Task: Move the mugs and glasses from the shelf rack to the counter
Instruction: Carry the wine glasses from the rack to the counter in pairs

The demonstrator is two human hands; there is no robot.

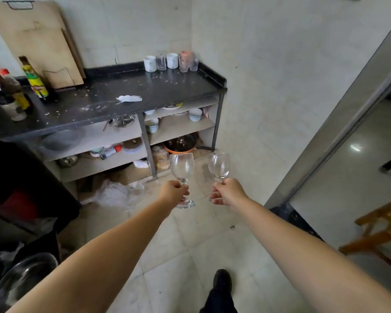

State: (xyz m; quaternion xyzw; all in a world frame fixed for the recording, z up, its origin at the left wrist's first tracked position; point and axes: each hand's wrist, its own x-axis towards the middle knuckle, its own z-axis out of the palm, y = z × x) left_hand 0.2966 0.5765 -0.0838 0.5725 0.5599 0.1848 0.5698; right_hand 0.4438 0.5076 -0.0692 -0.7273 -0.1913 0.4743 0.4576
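Note:
My left hand [173, 192] grips the stem of a clear wine glass [181, 167], held upright over the floor. My right hand [228, 192] grips the stem of a second wine glass [219, 164], also upright and close beside the first. Ahead stands the dark counter [122, 93]. At its far right corner sit two white mugs [150, 63] [172, 60] and several clear glasses [161, 62], one with something pink behind it. Both arms reach forward, well short of the counter.
Bottles [35, 81] and a wooden board [38, 44] stand at the counter's left. A white scrap [129, 98] lies on top. Shelves below hold bowls and pans [180, 143]. A metal bowl [23, 281] sits lower left, a wooden stool [382, 233] at right. My shoe [222, 281] is on the tiled floor.

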